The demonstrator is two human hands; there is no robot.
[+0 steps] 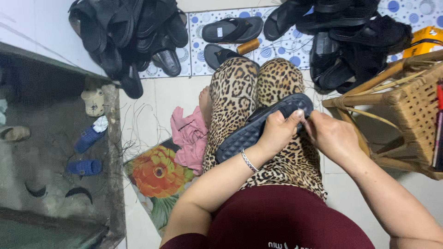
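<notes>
Left hand (pixel 277 131): gripped the sandal (pixel 263 127) at frame centre, on the lap.
Right hand (pixel 330 136): pinched its upper edge.
Room: wicker stool (pixel 410 106) close right; sandal heaps (pixel 129 34) lined the top.

White floor tiles (pixel 180 97), wicker stool (pixel 410 110), heaped black sandals (pixel 129 32).
</notes>
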